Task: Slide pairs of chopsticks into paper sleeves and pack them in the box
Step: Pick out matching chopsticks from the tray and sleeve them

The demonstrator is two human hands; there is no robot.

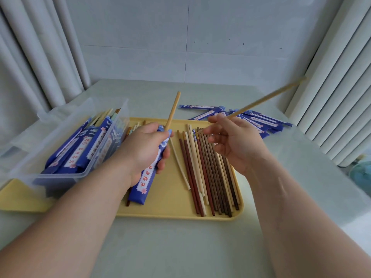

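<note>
Sleeve, blue, red characters on white strip, unreadable, clenched in left grip, one chopstick inside. Right grip pinches second chopstick over tray.

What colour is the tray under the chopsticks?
The tray is yellow; the head view shows it.
</note>
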